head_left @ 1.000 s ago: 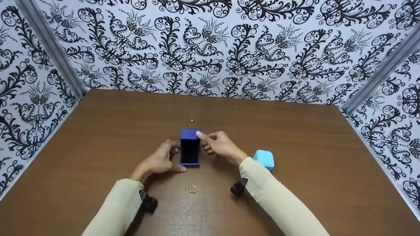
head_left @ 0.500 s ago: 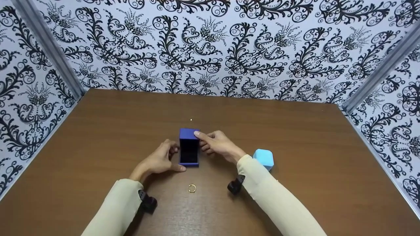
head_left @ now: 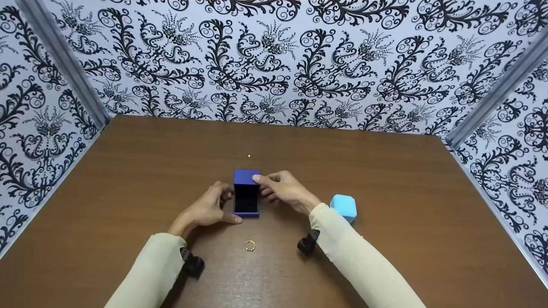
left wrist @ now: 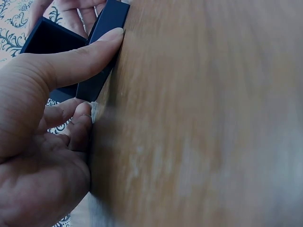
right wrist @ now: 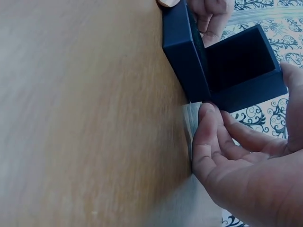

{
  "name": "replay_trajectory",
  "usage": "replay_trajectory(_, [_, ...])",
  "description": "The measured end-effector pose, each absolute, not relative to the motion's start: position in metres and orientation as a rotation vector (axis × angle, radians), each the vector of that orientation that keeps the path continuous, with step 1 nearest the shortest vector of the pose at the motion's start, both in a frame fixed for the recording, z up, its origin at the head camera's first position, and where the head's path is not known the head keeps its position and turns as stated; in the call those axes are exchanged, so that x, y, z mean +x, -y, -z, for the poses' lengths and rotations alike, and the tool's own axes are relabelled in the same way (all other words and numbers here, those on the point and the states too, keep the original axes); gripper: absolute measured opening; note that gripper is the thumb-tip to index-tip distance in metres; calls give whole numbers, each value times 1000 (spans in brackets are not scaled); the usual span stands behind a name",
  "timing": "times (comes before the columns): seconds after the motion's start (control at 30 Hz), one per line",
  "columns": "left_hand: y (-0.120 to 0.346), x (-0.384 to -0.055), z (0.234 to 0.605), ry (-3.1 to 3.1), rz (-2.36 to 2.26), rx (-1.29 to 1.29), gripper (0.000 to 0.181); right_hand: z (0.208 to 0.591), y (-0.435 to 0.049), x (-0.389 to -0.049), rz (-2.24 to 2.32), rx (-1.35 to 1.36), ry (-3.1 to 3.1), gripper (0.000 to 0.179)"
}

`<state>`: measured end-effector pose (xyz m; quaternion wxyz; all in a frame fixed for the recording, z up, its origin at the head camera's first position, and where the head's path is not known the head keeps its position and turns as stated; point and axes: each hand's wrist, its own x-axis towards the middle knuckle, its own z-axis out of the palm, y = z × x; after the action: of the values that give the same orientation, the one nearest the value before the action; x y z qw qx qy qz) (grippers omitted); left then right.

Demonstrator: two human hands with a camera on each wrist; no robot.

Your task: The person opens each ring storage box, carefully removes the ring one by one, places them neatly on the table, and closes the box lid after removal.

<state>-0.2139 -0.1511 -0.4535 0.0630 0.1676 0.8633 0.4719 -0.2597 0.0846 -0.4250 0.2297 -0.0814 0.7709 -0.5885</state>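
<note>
A dark blue ring box [head_left: 246,214] stands on the table in the head view, its lid [head_left: 245,176] raised over a black interior. My left hand [head_left: 207,206] holds the base from the left, thumb along the front edge, as the left wrist view also shows. On the other side my right hand [head_left: 287,188] grips the lid, thumb on its edge and fingers curled beside the box. A gold ring [head_left: 250,245] lies on the table in front of the box. In the right wrist view the raised lid [right wrist: 248,94] leans away from the base [right wrist: 182,52].
A light blue box [head_left: 343,207] sits beside the right wrist. Behind the ring box, a tiny bright speck [head_left: 249,156] shows on the brown table [head_left: 150,149]. Patterned walls [head_left: 274,64] enclose the table's back and sides.
The lid has tipped slightly forward and down under my right thumb. My left hand and the gold ring keep their places.
</note>
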Motion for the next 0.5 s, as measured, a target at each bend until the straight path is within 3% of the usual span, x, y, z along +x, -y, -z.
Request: replay_trajectory(0.5, [150, -213, 453, -2620, -1417, 481, 66, 429, -96, -256, 1624, -443, -2091, 56])
